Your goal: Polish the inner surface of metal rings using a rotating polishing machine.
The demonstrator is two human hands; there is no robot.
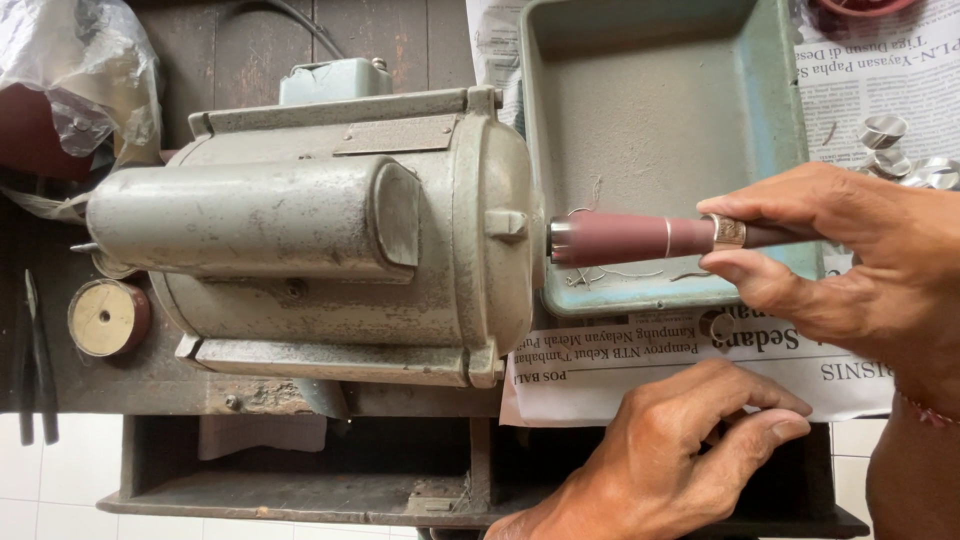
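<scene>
With our right hand (850, 250) at three o'clock, thumb and forefinger pinch a silver ring (728, 232) on the reddish tapered spindle (640, 238) of the grey motor (330, 235). Our left hand (670, 450), loosely curled and empty, rests on newspaper (600, 365) at five o'clock. We should press lightly and evenly over the green tray (660, 110).

This is a small workshop: an old grey electric motor (320, 250) with a tapered sanding spindle (630, 238) stands on a worn wooden bench (250, 45), beside a metal tray (780, 120), pliers (35, 360) and spread newspaper (600, 370).
</scene>
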